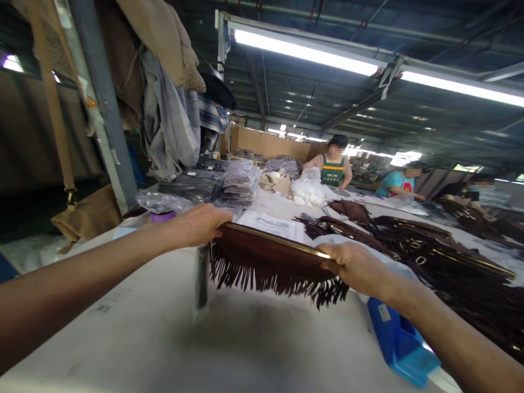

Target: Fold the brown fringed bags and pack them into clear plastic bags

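A dark brown fringed pouch (266, 255) with a gold zipper along its top edge hangs stretched between my two hands above the table. My left hand (200, 225) is closed on its upper left corner. At the other end, the fingers of my right hand (354, 265) pinch the upper right corner by the zipper. Strips of fringe dangle from the lower edge. Behind the pouch lies a printed paper sheet (278, 224), partly covered by it.
Brown fringed pieces (450, 273) are heaped at the right. A blue plastic holder (399, 344) stands below my right forearm. Bagged stacks (240, 180) sit at the back left, near a metal post (102, 109) hung with clothes. Several people work behind, one in a green apron (332, 170).
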The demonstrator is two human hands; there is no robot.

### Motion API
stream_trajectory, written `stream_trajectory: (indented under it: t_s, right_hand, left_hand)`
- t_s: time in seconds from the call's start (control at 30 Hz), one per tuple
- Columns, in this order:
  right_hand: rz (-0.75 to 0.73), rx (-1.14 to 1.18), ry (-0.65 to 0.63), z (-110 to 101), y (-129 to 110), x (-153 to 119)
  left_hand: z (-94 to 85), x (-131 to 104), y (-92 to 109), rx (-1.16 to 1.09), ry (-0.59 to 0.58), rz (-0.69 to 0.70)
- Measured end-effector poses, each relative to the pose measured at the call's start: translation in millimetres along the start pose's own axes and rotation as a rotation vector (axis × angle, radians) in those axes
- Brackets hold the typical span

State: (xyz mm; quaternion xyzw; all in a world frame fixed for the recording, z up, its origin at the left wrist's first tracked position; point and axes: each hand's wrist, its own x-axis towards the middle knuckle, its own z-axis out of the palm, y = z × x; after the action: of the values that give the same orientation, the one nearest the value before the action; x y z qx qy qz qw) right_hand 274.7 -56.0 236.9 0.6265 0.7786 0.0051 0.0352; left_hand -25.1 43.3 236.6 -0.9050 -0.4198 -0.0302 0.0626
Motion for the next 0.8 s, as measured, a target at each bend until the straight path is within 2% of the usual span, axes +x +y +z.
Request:
stream_trajectory:
  t_s: [0.1, 0.17, 0.2, 0.27, 0.33, 0.4, 0.47, 0.5, 0.57, 0.63, 0.73, 0.8]
  right_hand:
    - [0.001, -0.122, 0.109, 4.3, -1.3, 1.6]
    - [-0.062, -0.157, 0.222, 26.4, -3.6, -1.0]
    - [-0.111, -0.179, 0.305, 44.5, -6.0, -3.9]
    - [-0.212, -0.227, 0.503, 93.5, -15.0, -13.1]
    - [-0.268, -0.258, 0.665, 153.0, -29.1, -25.4]
    - [-0.240, -0.200, 0.785, 209.6, -45.0, -37.7]
    - [-0.203, -0.139, 0.963, 249.2, -57.2, -47.4]
    - [-0.176, -0.125, 0.993, 259.7, -60.6, -51.1]
    - [-0.178, -0.148, 0.967, 263.1, -61.8, -55.9]
    - [-0.231, -0.203, 0.879, 251.6, -57.8, -57.8]
    - [-0.268, -0.235, 0.839, 235.3, -50.8, -58.7]
    - [-0.273, -0.202, 0.856, 234.9, -50.9, -62.8]
  left_hand:
    - [-2.5, 2.3, -10.8, 0.218, 0.218, 0.162]
    - [10.2, -4.7, -14.4, 0.348, 0.344, 0.313]
    - [23.3, -11.4, -14.2, 0.400, 0.399, 0.385]
    - [63.7, -31.5, -8.9, 0.469, 0.485, 0.481]
    - [118.0, -58.7, 1.7, 0.438, 0.554, 0.514]
    - [172.7, -87.9, 14.2, 0.325, 0.597, 0.519]
    - [213.1, -112.1, 25.9, 0.241, 0.600, 0.444]
    - [225.0, -120.3, 31.3, 0.228, 0.618, 0.392]
    - [233.0, -126.9, 43.4, 0.262, 0.612, 0.274]
    - [228.0, -121.3, 61.0, 0.272, 0.602, 0.246]
    - [221.4, -99.2, 99.7, 0.228, 0.613, 0.381]
    - [225.2, -82.9, 126.6, 0.241, 0.587, 0.440]
